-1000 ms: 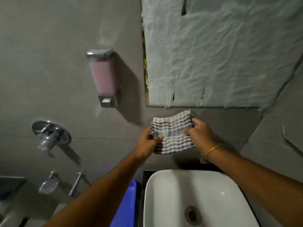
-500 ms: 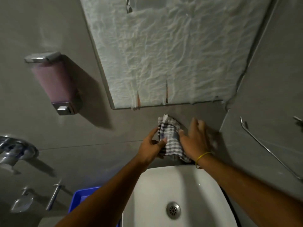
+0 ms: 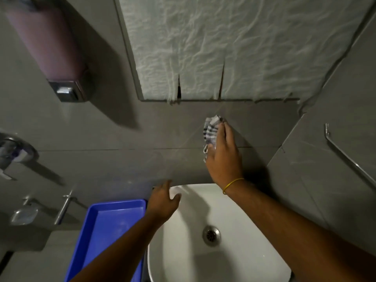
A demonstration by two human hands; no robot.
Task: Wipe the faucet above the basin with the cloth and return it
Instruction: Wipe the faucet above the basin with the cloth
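My right hand [image 3: 222,157] is closed around a bunched grey-and-white striped cloth [image 3: 210,130], pressed against the grey wall just above the white basin [image 3: 183,251]. The faucet is hidden under the cloth and hand. A yellow band circles my right wrist. My left hand [image 3: 163,202] hovers at the basin's back left rim, fingers spread, holding nothing. The drain [image 3: 211,235] shows in the bowl.
A blue tray [image 3: 105,226] sits left of the basin. A pink soap dispenser [image 3: 50,47] hangs upper left; chrome shower fittings [image 3: 12,151] lie at the far left. A paper-covered mirror [image 3: 234,43] is above, and a metal rail [image 3: 350,157] runs along the right wall.
My left hand has let go of the cloth and dropped to the basin's rim. My right hand has bunched the cloth against the wall. The view has tilted down.
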